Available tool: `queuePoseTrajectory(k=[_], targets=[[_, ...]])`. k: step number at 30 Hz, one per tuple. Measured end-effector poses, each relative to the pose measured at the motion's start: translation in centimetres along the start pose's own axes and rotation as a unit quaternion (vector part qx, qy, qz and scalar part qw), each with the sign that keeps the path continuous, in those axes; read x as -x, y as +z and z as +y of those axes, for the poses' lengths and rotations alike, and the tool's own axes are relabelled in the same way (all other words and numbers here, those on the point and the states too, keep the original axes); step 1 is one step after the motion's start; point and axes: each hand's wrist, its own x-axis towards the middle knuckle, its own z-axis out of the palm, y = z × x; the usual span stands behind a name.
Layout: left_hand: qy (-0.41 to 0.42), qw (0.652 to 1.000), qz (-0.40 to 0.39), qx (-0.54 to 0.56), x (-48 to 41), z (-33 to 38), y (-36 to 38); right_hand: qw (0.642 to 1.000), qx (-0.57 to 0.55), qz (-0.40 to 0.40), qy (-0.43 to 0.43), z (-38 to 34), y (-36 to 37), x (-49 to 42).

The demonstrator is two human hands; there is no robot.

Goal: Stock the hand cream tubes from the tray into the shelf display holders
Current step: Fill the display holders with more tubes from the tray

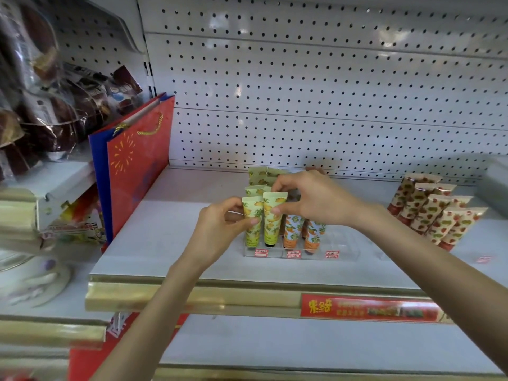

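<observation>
Up front on the white shelf (165,229), a clear acrylic holder (341,251) keeps soft, flat-crimped tubes upright. The left hand (220,224) pinches the front yellow pineapple tube (250,213) between thumb and forefinger. The right hand (316,199) pinches its neighbour tube (272,226) near the crimp and hides the rear rows. Orange tubes (292,229) stand beside them; the price labels are unreadable. Strawberry tubes (437,213) lean well apart to the right, and a red gift bag (137,166) stands to the left.
</observation>
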Motion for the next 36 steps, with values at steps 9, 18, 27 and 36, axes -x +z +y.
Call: queuePoseTrajectory(k=[9,18,27,36], targets=[[0.002,1.000,-0.004,-0.005,0.0,0.2,0.1,1.000,0.003,-0.021,0.021,0.2,0.4,0.4],[0.005,1.000,-0.009,-0.012,0.2,0.6,0.2,0.999,-0.028,-0.011,0.022,0.0,0.1,0.4],[0.023,0.999,-0.020,-0.031,0.3,1.6,-0.4,0.997,-0.077,0.020,0.024,0.1,-1.0,1.0],[0.101,0.977,0.063,-0.178,0.7,3.8,-2.8,0.984,-0.002,0.167,0.062,-1.0,-3.0,2.9]])
